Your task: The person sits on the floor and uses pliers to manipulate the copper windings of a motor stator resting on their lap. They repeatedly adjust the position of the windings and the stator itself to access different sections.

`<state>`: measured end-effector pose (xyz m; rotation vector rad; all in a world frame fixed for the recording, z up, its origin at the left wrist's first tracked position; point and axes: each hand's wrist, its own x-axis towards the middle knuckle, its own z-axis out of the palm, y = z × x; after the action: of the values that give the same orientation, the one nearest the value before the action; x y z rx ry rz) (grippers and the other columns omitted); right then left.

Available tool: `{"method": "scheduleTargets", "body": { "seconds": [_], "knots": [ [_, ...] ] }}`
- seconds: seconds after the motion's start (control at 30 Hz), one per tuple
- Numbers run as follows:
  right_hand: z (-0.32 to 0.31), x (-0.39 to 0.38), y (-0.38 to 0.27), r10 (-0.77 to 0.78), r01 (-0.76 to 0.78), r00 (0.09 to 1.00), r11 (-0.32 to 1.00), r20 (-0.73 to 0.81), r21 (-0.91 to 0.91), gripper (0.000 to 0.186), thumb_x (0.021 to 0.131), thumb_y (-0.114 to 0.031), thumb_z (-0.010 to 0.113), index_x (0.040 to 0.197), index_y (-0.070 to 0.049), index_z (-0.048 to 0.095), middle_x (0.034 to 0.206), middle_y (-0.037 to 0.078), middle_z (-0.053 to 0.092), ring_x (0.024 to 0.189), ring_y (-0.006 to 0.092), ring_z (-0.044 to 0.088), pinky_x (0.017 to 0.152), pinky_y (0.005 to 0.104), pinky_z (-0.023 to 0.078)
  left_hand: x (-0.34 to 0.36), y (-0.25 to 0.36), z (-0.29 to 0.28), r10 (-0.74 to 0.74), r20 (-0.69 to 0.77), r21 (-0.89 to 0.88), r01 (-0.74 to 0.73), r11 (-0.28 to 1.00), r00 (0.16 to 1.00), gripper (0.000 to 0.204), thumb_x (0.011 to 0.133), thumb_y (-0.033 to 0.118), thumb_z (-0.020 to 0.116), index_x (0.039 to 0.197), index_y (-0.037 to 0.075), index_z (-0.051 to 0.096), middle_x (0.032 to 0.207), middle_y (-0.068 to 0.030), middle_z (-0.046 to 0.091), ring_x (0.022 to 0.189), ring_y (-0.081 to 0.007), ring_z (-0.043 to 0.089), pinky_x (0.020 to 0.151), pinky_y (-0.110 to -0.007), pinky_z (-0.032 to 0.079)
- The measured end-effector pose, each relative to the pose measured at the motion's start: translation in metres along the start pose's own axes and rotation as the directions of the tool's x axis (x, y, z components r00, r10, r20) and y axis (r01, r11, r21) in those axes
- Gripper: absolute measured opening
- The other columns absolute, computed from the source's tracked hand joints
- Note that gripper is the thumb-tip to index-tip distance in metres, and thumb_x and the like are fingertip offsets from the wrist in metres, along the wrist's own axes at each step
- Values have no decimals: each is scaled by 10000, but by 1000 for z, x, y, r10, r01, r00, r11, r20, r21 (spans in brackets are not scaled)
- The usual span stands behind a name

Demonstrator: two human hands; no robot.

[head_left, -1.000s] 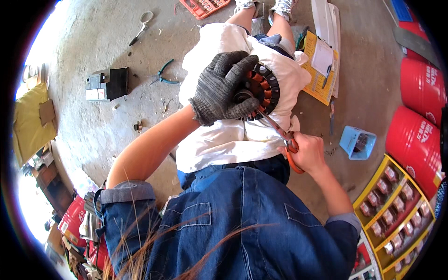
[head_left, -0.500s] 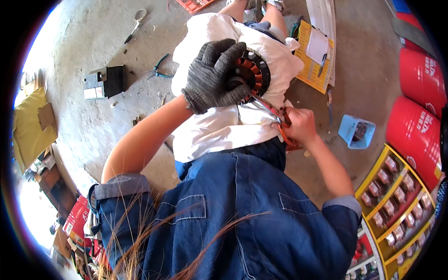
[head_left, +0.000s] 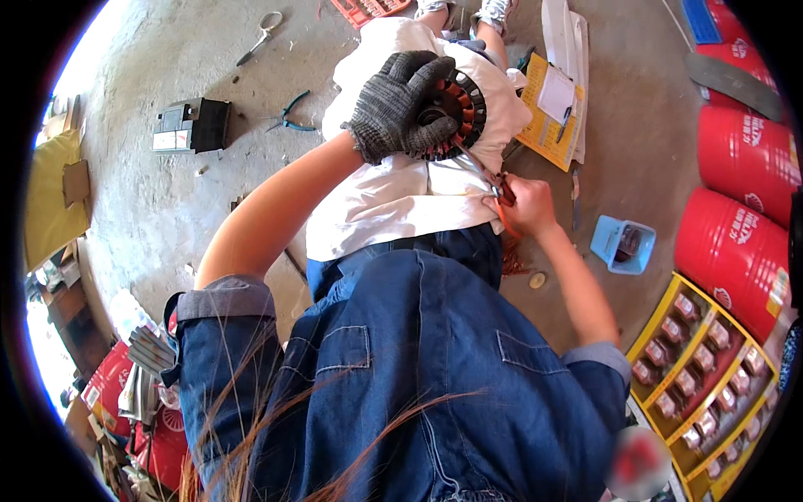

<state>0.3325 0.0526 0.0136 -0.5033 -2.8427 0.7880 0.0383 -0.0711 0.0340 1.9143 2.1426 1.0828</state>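
Over the white cloth (head_left: pixel 368 222): copper-wound stator (head_left: pixel 470 99), gloved left hand (head_left: pixel 397 109) clamped on it. Bare right hand (head_left: pixel 531 205) wrapped round orange-handled scissors (head_left: pixel 488 175), tips by the stator's near rim; can't tell from here whether blades are parted. Risk: a slip might nick a coil or the left thumb close by; soft cloth could let the stator tip. Left hand blocks much of the coils. Off left: blue-handled pliers (head_left: pixel 285 117), then black battery (head_left: pixel 209 125). Off right: blue bin (head_left: pixel 604 241).
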Motion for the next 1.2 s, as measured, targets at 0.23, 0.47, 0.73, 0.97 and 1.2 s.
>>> {"method": "scheduleTargets", "body": {
  "seconds": [0.23,0.47,0.73,0.97,1.2],
  "knots": [
    [0,-10,-17,152,-148,988,983,32,-108,471,779,-497,787,752,-68,595,655,141,615,642,366,641,569,444,492,2,11,-3,65,-41,7,-65,998,997,796,751,517,767,1392,110,529,1316,-231,530,1126,-460,584,946,-510,511],
    [12,-18,-5,164,-160,986,979,23,-128,437,806,-467,764,783,-68,586,679,154,624,689,370,653,606,460,498,9,33,-8,93,-19,60,-92,994,995,835,695,411,815,1367,22,510,1256,-239,566,1146,-439,568,993,-503,480],
    [-12,13,-30,133,-73,981,928,141,-365,502,841,-579,675,886,-80,653,771,162,670,763,381,673,663,491,522,3,-3,-14,95,-50,60,-92,994,994,482,821,299,681,1205,19,602,1086,-217,622,1058,-382,606,929,-471,491],
    [-38,15,-47,209,-152,953,956,219,-250,414,807,-450,754,899,-52,685,774,185,685,734,388,677,669,475,520,-8,20,-39,52,-89,82,-45,996,995,855,688,344,755,1398,-21,449,1266,-262,552,1137,-431,563,1010,-483,460],
    [-23,23,-37,19,-11,997,994,72,-110,474,780,-501,770,791,-44,646,674,175,656,676,394,671,612,484,517,-12,29,-43,-73,-51,43,75,996,996,985,612,421,796,1422,-8,436,1303,-269,519,1167,-441,544,1002,-515,460]
  ]
}}
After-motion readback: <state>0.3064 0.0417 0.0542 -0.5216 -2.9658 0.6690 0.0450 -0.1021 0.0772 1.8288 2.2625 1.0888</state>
